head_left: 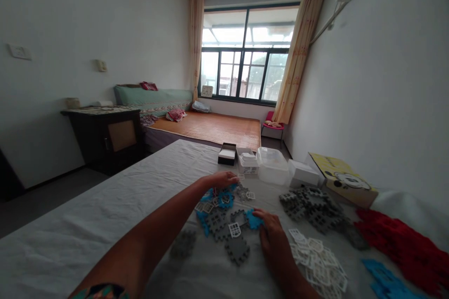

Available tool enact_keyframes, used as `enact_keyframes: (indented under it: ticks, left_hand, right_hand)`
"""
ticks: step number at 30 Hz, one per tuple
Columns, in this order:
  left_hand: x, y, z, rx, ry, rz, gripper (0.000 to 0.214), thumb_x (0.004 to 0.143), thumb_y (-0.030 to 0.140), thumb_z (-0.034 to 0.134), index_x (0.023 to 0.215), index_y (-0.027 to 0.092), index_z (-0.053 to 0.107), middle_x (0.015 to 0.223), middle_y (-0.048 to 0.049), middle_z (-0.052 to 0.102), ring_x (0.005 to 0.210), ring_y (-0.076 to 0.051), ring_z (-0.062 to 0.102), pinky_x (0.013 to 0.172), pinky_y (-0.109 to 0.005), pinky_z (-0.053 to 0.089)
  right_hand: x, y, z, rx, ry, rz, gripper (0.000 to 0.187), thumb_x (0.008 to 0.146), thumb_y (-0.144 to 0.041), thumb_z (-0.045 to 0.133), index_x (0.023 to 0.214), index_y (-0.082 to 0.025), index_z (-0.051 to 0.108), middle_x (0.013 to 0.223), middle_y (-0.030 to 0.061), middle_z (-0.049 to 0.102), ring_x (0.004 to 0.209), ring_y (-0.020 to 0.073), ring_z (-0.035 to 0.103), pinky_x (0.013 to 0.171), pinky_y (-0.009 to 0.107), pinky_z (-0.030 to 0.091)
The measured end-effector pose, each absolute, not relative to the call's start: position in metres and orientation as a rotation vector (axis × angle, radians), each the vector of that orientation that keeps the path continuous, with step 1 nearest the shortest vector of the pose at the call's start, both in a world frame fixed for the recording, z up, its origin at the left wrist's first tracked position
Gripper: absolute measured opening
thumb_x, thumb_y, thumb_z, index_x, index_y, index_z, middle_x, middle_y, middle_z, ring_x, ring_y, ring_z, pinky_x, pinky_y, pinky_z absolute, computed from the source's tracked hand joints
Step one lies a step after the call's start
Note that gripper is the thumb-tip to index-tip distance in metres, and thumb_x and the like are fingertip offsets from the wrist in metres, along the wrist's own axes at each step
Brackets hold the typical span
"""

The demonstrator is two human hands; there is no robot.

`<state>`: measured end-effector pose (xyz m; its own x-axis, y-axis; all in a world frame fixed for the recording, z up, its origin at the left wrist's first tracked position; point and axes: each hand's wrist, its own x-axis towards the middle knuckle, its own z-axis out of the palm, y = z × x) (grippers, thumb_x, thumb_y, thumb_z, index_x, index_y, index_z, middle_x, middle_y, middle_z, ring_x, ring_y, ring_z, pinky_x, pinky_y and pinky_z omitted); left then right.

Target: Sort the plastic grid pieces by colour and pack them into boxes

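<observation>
My left hand [223, 179] reaches across to the far side of a pile of interlocking toy pieces. Its fingers are pressed together, with a small white window-shaped piece [241, 176] at their tips. My right hand [272, 230] pinches the edge of a blue interlocking piece [252, 219]. Between the hands lie grey toothed tiles [216, 220], another blue piece [225, 199] and a white lattice window piece [235, 230]. Closer to me is a rounded grey tile [237, 249]. The undersides of both hands are hidden.
White window pieces [321, 261] are heaped right of my right arm. Dark grey tiles [312, 208], red pieces [403, 247] and blue pieces [384, 278] lie further right. Along the far edge stand a black box [227, 160], a clear tub [271, 166], a white box [302, 174] and a yellow box [342, 177].
</observation>
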<state>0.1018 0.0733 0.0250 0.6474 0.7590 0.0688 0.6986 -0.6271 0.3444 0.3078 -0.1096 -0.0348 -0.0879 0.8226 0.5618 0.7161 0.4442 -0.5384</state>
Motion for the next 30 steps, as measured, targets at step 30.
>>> enact_keyframes:
  ticks: [30]
  left_hand:
    - [0.032, 0.009, -0.013, 2.275, 1.563, 1.000, 0.036, 0.092, 0.034, 0.034, 0.099, 0.022, 0.067, 0.107, -0.0035, 0.067, 0.105, -0.016, 0.057, 0.095, -0.027, 0.041]
  right_hand:
    - [0.299, -0.130, 0.043, -1.613, -2.216, -0.121, 0.027, 0.093, -0.026, 0.037, 0.095, -0.022, 0.063, 0.092, 0.0060, 0.068, 0.081, 0.0188, 0.063, 0.070, 0.027, 0.043]
